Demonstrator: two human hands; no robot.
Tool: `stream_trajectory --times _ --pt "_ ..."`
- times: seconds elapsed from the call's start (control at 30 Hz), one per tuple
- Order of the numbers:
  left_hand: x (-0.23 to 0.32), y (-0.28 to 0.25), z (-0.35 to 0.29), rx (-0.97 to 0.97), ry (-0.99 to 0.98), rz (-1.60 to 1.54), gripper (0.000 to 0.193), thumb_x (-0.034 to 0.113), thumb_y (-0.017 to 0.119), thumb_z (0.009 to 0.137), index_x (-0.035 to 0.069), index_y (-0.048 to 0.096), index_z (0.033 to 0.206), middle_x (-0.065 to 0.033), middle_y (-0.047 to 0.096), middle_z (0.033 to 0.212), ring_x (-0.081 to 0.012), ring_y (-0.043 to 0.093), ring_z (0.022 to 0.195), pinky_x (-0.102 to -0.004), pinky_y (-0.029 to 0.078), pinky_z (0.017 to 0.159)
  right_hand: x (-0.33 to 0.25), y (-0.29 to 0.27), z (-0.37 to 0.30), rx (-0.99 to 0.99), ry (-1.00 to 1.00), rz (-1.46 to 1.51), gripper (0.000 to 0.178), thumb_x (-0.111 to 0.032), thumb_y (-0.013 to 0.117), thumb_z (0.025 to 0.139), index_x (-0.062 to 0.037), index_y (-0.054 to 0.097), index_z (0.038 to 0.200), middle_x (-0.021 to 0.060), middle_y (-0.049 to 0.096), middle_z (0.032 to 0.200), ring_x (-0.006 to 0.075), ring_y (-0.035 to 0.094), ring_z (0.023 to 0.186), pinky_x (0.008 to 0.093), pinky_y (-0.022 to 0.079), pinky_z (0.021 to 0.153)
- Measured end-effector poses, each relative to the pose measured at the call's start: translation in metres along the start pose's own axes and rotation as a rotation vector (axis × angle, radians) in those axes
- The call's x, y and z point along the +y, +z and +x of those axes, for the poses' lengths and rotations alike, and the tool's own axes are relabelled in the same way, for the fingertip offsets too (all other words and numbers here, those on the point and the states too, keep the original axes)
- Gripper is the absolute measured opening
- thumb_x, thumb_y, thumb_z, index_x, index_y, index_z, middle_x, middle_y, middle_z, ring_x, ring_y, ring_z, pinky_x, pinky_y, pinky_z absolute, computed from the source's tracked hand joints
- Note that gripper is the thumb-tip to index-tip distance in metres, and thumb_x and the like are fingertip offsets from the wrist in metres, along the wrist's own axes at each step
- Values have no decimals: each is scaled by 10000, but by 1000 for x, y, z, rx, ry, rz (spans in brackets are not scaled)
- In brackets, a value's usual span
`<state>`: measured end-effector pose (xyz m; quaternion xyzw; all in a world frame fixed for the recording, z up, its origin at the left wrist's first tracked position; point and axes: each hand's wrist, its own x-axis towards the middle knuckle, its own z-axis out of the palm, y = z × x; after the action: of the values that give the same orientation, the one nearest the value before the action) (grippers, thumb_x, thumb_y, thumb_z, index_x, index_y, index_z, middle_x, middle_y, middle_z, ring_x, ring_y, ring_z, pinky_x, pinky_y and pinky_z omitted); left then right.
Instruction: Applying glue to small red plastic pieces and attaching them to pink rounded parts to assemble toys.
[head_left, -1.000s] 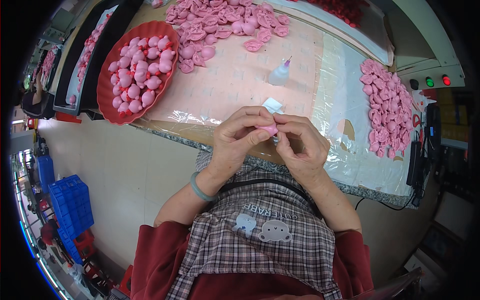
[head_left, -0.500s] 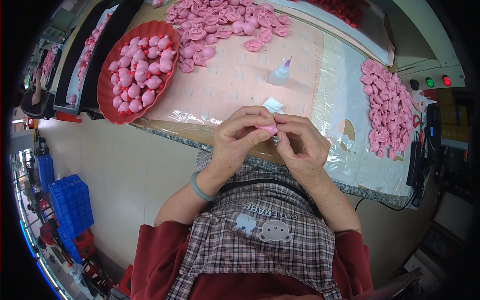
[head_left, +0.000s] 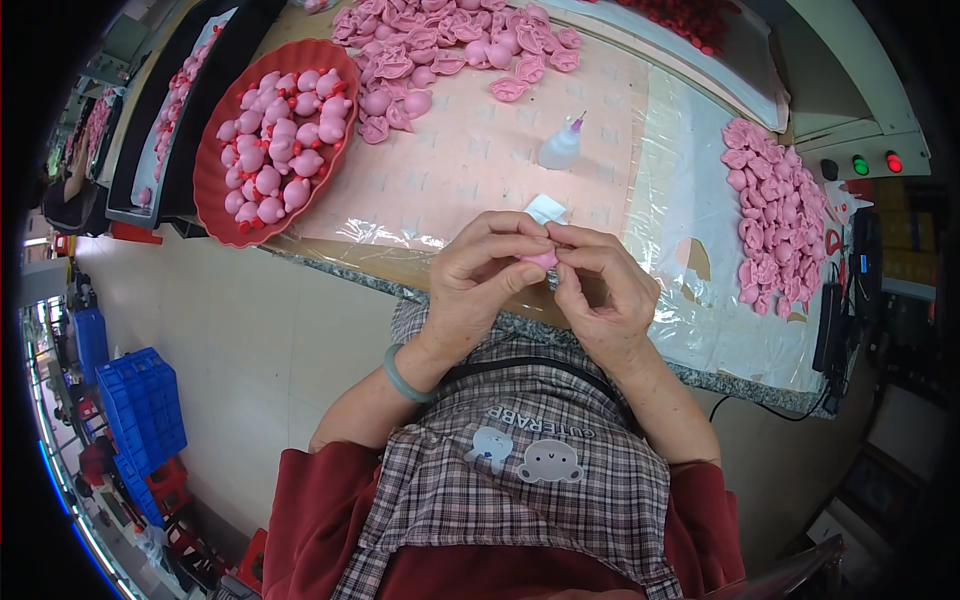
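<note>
So there's a small pink soft-looking piece (head_left: 543, 259) pinched right between both hands, held up just over the near edge of the worktable (head_left: 470, 170), close to the person's chest. The left hand (head_left: 487, 277) has its fingers curled closed around the piece, thumb pressing in from below. The right hand (head_left: 600, 290) is bunched up too, fingertips clamped on the other side of it, so the two hands touch each other over the piece. Most of the piece is hidden by fingers, can't tell its exact shape.

Just past the knuckles a little white square of paper or cloth (head_left: 546, 208) lies flat on the table. A bit further out stands a small clear squeeze bottle with a pink pointed tip (head_left: 561, 148).

The left wrist wears a pale green bangle (head_left: 397, 375). Off to the left sits a red oval tray (head_left: 215, 200) filled with pink rounded figures with red bits (head_left: 270, 150). At the far side of the table there's a loose heap of pink shell-like parts (head_left: 440, 45), and on the right, on clear plastic sheeting (head_left: 690, 200), another heap of flat pink pieces (head_left: 775, 215). Blue plastic crates (head_left: 145, 415) sit down on the floor at left.
</note>
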<state>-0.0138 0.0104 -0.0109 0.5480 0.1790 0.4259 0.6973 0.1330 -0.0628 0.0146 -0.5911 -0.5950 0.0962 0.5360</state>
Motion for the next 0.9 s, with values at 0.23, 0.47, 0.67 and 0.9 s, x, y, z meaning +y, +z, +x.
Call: stream_trajectory --times 0.23,0.47,0.67,0.9 --pt "1 1 1 -4 -11 44 223 -47 689 841 -15 687 1062 -121 579 1152 -180 618 1002 -283 531 883 1 0 -3 12 -14 -22 139 64 691 761 0 622 863 158 712 1012 234 716 805 284 567 645" --pt "1 1 1 -4 -3 54 232 -55 686 839 -17 685 1067 -123 578 1164 -180 615 1011 -283 524 889 -3 -3 -4 -40 86 20 107 67 673 804 32 639 899 187 701 1050 231 702 941 301 561 800" --pt "2 3 3 8 -25 -3 274 -58 694 830 -9 671 1099 -118 566 1191 -179 592 1054 -282 515 899 -8 -7 8 -36 40 -27 144 52 694 767 -8 621 876 139 699 1030 214 715 827 279 571 623" --pt "15 1 3 -9 -131 -213 364 12 703 857 17 593 1204 -106 571 1211 -191 581 1091 -311 494 938 -18 -14 13 -50 17 48 196 80 655 799 22 652 986 160 644 1150 209 710 861 282 611 681"
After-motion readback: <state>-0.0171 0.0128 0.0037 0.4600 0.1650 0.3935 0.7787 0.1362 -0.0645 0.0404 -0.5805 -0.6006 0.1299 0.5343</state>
